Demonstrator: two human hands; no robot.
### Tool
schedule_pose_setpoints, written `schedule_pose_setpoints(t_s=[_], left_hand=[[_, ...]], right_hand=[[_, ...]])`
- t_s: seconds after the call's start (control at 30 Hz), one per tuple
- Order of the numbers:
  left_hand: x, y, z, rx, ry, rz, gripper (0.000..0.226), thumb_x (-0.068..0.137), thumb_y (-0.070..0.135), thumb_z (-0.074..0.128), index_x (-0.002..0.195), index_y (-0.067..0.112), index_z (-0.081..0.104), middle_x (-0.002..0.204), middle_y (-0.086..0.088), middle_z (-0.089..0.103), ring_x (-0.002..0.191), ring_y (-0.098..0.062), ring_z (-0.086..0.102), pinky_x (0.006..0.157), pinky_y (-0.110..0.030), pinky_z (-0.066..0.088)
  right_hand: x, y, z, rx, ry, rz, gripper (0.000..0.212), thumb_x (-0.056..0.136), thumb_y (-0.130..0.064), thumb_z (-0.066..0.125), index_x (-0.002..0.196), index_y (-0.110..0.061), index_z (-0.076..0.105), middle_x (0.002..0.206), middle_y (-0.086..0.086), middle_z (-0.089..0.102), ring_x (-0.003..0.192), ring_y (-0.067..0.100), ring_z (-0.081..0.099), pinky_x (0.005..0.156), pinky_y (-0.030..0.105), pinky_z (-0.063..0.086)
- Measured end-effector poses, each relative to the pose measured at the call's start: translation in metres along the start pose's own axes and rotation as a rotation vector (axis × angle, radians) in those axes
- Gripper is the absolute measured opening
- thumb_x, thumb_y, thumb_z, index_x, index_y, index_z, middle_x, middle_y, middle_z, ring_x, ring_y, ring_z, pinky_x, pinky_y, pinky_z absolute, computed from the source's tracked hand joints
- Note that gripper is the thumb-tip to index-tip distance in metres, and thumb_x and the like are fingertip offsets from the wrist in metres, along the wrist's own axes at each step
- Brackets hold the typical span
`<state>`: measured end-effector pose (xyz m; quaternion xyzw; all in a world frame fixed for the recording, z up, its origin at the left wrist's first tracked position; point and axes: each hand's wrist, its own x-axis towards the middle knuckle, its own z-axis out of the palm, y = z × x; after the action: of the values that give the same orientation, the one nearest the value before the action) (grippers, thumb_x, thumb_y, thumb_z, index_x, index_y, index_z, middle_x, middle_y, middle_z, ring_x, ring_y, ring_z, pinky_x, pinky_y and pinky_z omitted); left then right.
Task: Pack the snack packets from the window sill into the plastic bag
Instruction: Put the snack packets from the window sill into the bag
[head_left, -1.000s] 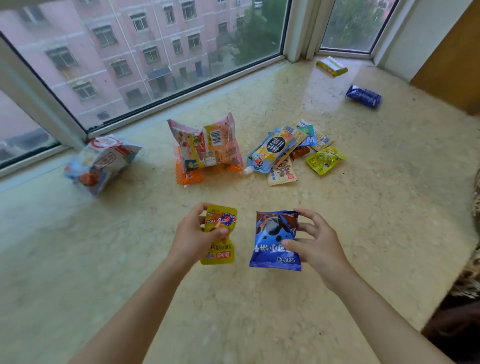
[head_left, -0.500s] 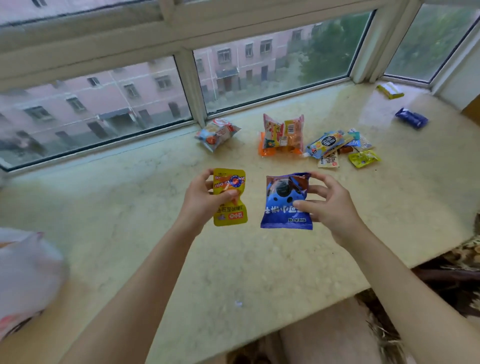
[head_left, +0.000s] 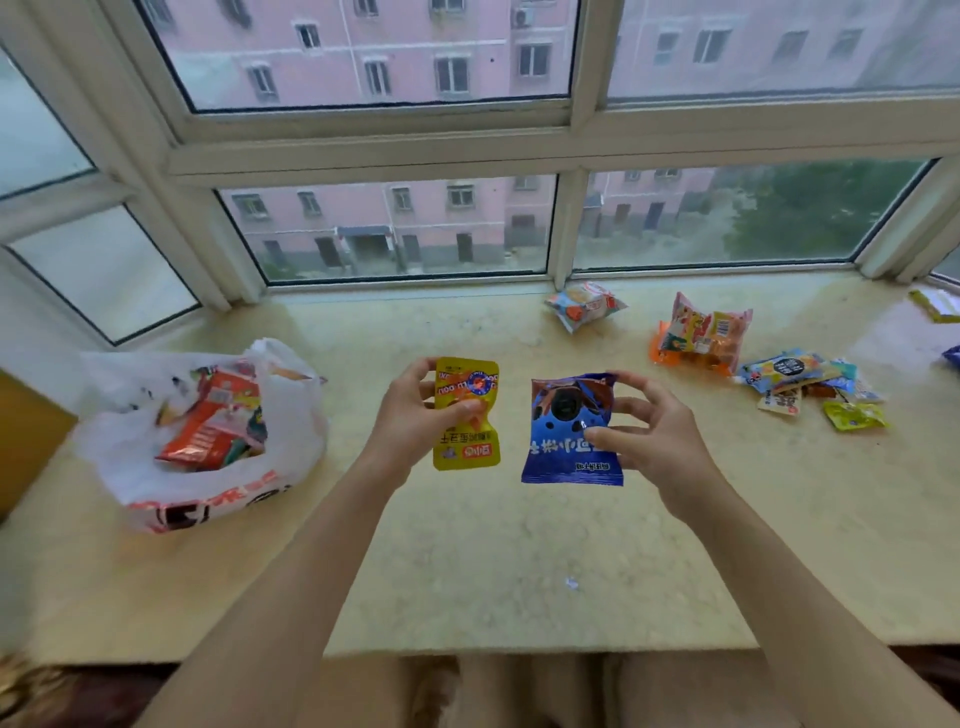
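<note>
1. The left hand (head_left: 410, 421) held a yellow packet (head_left: 466, 415) above the window sill (head_left: 467, 561), its fingers curled behind the packet and the thumb pressed across its front, so the packet was pinched at mid-height.
2. The right hand (head_left: 649, 441) pinched a blue packet (head_left: 569, 431) by its right edge, thumb on the front and the other fingers spread loosely behind; the packet hung just to the left of those fingers and close beside the yellow one, the two not touching.
3. The white plastic bag (head_left: 208, 467) lay open on the sill well to the left of the left hand's fingers, with orange and red packets already inside.
4. To the right of and beyond the right hand's fingers, more snacks lay on the sill: a pale packet (head_left: 584, 304) near the window frame, an orange-and-pink packet (head_left: 701, 332), and a small heap of packets (head_left: 810, 384) farther right.
</note>
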<state>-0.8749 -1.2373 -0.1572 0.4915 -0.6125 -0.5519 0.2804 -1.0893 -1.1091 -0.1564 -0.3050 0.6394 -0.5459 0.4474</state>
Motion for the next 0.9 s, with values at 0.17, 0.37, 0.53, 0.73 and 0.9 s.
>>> schedule_pose_setpoints(t_s=[0.17,0.37,0.53,0.73,0.9], left_hand=[[-0.009,-0.031,-0.084,-0.003,0.117,-0.066,0.055,0.078,0.019,0.079,0.126,0.021,0.052,0.114,-0.003,0.066,0.097,-0.021,0.067,0.083,-0.046,0.057],[0.018,-0.080,-0.200,-0.067,0.223,-0.118,0.048,0.077,0.008,0.078,0.116,0.022,0.055,0.101,0.000,0.071,0.088,-0.013,0.069,0.072,-0.030,0.057],[0.057,-0.119,-0.285,-0.056,0.228,-0.186,0.043,0.077,0.010,0.078,0.112,0.022,0.056,0.102,0.001,0.071,0.091,-0.014,0.069,0.072,-0.029,0.057],[0.104,-0.156,-0.360,-0.007,0.216,-0.287,0.051,0.078,0.010,0.079,0.122,0.016,0.054,0.111,-0.005,0.068,0.097,-0.020,0.067,0.080,-0.040,0.058],[0.136,-0.186,-0.379,0.031,0.228,-0.344,0.052,0.080,0.009,0.076,0.126,0.015,0.052,0.118,-0.008,0.065,0.102,-0.022,0.065,0.086,-0.045,0.056]], right_hand=[[0.011,-0.016,0.080,-0.004,-0.128,-0.030,0.060,0.072,0.008,0.075,0.117,-0.028,0.056,0.103,0.006,0.066,0.084,0.024,0.071,0.060,0.039,0.059],[0.046,-0.012,0.196,-0.026,-0.217,-0.025,0.060,0.072,0.006,0.076,0.118,-0.029,0.057,0.104,0.006,0.067,0.085,0.024,0.071,0.058,0.036,0.057],[0.079,0.002,0.305,-0.030,-0.252,0.050,0.061,0.073,0.007,0.075,0.120,-0.026,0.056,0.106,0.007,0.066,0.086,0.024,0.071,0.061,0.040,0.059],[0.110,0.024,0.406,-0.021,-0.250,0.101,0.058,0.074,0.007,0.073,0.119,-0.025,0.056,0.104,0.006,0.066,0.082,0.020,0.072,0.055,0.031,0.055],[0.132,0.047,0.464,-0.145,-0.183,0.009,0.056,0.078,0.005,0.070,0.111,-0.037,0.054,0.113,0.000,0.061,0.093,0.017,0.067,0.062,0.030,0.059]])
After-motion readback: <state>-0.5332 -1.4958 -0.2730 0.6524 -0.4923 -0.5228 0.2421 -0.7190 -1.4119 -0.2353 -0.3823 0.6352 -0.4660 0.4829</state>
